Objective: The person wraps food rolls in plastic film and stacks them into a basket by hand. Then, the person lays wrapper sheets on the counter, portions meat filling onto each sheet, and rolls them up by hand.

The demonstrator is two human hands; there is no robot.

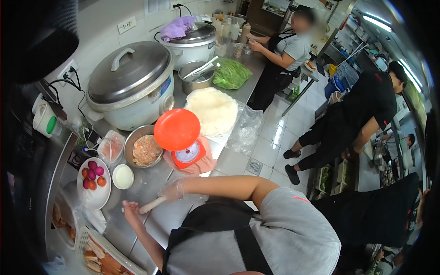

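My right hand [173, 190], in a clear plastic glove, is closed around one end of a pale, stick-shaped roll [152, 204] low over the steel counter. Whether the roll is dough or wood I cannot make out. Just beyond its free end is my bare left hand [131, 207], fingers loosely bent and apart, seemingly holding nothing. Nearby stand a white cup of pale liquid [123, 177], a metal bowl of orange-flecked mince filling [146, 150] and a kitchen scale [188, 153] with an orange pan [177, 129]. Farther back lie pale round wrapper sheets [211, 110].
A white plate with red and purple eggs [94, 196] and a basket of orange-brown food pieces [103, 254] flank my left hand. Large rice cookers [130, 87] line the wall. A green bag [231, 73] lies farther along. Co-workers [288, 50] [362, 114] stand nearby.
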